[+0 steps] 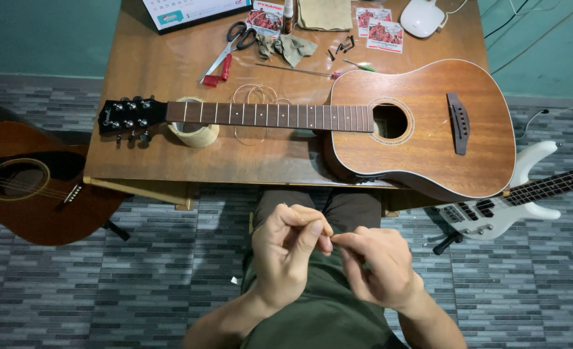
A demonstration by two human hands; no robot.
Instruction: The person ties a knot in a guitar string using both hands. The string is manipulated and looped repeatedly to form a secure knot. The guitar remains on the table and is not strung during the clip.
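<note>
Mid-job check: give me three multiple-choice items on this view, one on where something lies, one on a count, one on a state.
1. The roll of tape lies:
A. under the guitar neck
B. on the floor
C. on the guitar body

2. Guitars in view, besides the acoustic guitar on the table:
A. none
B. one
C. two

3. The left hand and right hand are:
A. flat on the table
B. pinched together over the lap
C. gripping scissors

Answers: 1 A, the neck rests across it. 2 C, one at each side on the floor. 3 B, fingertips meet below the table edge.
</note>
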